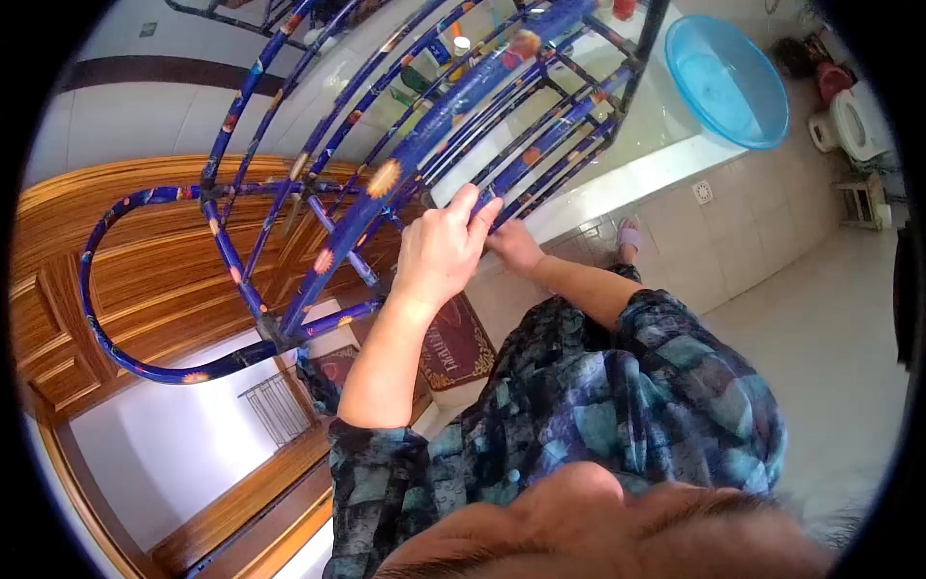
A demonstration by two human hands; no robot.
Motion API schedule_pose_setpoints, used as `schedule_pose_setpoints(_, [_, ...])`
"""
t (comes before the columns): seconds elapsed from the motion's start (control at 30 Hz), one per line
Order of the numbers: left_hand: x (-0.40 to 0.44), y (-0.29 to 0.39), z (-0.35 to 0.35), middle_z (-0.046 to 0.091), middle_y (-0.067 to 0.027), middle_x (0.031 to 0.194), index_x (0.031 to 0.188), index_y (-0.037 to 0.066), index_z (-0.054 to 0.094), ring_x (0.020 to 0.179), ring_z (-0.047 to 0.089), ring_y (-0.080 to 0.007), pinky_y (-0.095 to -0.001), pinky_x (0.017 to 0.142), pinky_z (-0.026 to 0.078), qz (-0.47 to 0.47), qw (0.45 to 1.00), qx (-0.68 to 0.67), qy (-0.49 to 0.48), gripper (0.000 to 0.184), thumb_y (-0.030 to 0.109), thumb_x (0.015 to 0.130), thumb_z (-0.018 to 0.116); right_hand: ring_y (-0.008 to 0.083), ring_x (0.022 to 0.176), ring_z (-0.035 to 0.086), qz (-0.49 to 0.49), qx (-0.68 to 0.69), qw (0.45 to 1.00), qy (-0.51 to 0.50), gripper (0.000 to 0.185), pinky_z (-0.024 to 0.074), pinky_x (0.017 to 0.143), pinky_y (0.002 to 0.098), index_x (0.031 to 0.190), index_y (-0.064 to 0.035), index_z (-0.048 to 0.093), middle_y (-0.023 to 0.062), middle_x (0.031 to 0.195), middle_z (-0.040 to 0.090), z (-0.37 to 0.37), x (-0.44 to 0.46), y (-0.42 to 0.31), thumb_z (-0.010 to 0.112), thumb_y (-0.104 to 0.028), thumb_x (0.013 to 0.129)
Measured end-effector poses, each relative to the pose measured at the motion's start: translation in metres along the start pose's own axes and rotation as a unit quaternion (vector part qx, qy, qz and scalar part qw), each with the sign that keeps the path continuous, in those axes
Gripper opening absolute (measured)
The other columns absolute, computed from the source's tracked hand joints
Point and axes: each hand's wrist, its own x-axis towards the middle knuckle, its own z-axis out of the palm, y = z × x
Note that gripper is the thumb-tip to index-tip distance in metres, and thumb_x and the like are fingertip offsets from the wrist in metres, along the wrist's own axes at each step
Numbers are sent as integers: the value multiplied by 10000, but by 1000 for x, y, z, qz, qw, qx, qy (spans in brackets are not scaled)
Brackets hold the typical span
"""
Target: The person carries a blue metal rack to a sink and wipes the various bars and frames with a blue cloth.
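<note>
A large frame of blue, flower-patterned tubes rises tilted in front of me, with many parallel bars and a rounded loop at its left end. My left hand is closed on it near the middle of its lower side, thumb and fingers bent at the bars. Just right of that, my right hand grips the lower edge of the same frame. The right fingertips are partly hidden behind the tubes and the left hand.
Behind the frame lies a white bathtub with water and bottles in it. A blue basin rests at its right end. A wooden door stands left, a dark red mat lies below, and a toilet is far right.
</note>
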Motion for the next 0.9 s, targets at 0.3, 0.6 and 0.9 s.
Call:
schedule_pose_setpoints(0.3, [7,3,2,591,-222,633,957,87,557,681,613,-428,-498,558,456,27,999,-23,17,301,384,942,515,340,1054,556,94,-260,958,79,389,457,891,425,1081,-221,650,114,1201,573,-120,-19,107,565,-27,756])
schedule_pose_setpoints(0.6, [3,-42,20,610,-184,652,946,108,527,682,620,-407,-496,574,487,106,993,39,19,298,406,941,501,315,1095,542,214,35,976,-22,507,410,977,361,1097,-90,641,147,1154,577,-220,-46,125,500,161,679])
schedule_pose_setpoints(0.9, [-33,-108,-9,610,-124,1030,1146,135,553,1007,583,-310,-437,864,436,27,991,126,-29,273,310,937,527,159,981,569,374,173,911,-24,426,449,881,279,1139,-57,607,60,1058,619,-271,12,147,442,104,780])
